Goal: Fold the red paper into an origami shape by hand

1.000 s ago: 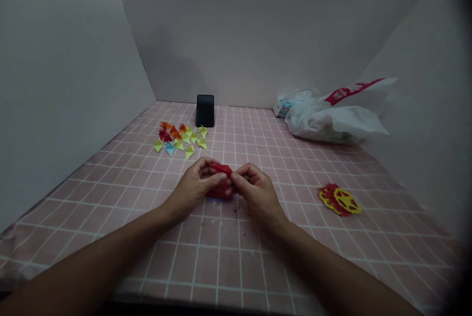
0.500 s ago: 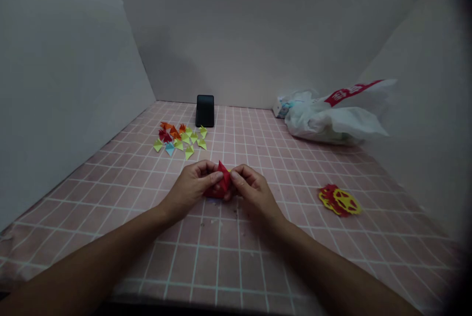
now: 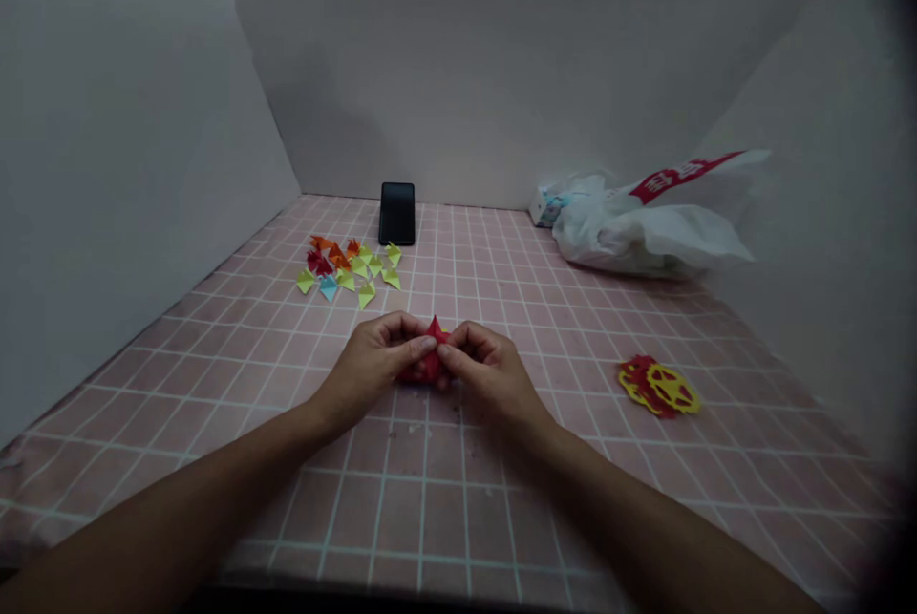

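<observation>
Between my two hands is a piece of folded red paper (image 3: 434,361), its pointed tip standing up above my thumbs. My left hand (image 3: 391,347) pinches its left side, thumb on the near face. From the right, my right hand (image 3: 483,361) grips it too, with the thumb pressed close to the other thumb. My fingers cover much of the paper. A bit of yellow shows just behind it, too small to name. More red shows low under my left fingers, partly hidden.
Several small folded paper pieces (image 3: 345,279) in yellow, orange, red and blue lie at the back left. Behind them a black phone (image 3: 397,213) leans upright. Red and yellow paper cut-outs (image 3: 659,387) lie at the right, and a white plastic bag (image 3: 645,237) rests at the back right.
My right thumb has moved left onto the red paper, near my left thumb. The paper's tip now looks narrower and more centred, and less of its front face shows.
</observation>
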### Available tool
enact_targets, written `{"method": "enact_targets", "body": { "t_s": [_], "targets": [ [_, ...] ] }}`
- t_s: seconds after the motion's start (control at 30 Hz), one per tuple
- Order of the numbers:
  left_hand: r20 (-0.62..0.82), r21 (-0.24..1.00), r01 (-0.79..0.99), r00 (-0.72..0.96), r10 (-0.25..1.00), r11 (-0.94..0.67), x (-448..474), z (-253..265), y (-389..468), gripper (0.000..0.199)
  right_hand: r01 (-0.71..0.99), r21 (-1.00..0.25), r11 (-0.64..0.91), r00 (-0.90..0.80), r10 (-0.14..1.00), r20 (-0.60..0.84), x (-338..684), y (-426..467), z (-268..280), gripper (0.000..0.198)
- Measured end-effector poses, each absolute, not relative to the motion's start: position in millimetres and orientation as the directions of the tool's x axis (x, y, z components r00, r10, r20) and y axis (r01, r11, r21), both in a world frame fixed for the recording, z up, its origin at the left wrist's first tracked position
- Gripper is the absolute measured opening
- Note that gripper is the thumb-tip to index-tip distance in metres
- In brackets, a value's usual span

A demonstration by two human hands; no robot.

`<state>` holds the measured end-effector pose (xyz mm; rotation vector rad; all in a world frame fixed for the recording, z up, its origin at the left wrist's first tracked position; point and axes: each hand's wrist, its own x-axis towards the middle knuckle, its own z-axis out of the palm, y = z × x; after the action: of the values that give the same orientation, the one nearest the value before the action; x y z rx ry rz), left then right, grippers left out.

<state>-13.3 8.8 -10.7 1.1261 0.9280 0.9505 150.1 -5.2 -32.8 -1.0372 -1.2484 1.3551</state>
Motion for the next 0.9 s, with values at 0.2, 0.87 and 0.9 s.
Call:
{"method": "enact_targets", "body": {
  "t_s": [0.2,0.87,0.9],
  "targets": [
    [-0.125,0.977,-0.124,0.314,0.941,0.172,-14.0,-14.6,9.9,0.021,-0.182,-0.983,0.002,-0.213,0.976,0.042,151.0,-5.6,-35.8,0.030],
    [-0.183,0.981,0.023,0.429,0.885,0.191,-19.7,-17.2,12.3,0.019,-0.103,-0.995,0.010,-0.243,0.969,0.035,152.5,-3.9,-33.1,0.031],
    [-0.193,0.980,0.052,0.443,0.876,0.190,-19.8,-17.6,12.2,0.018,-0.090,-0.996,0.017,-0.237,0.971,0.038,153.2,-2.8,-32.4,0.030]
  ]
}}
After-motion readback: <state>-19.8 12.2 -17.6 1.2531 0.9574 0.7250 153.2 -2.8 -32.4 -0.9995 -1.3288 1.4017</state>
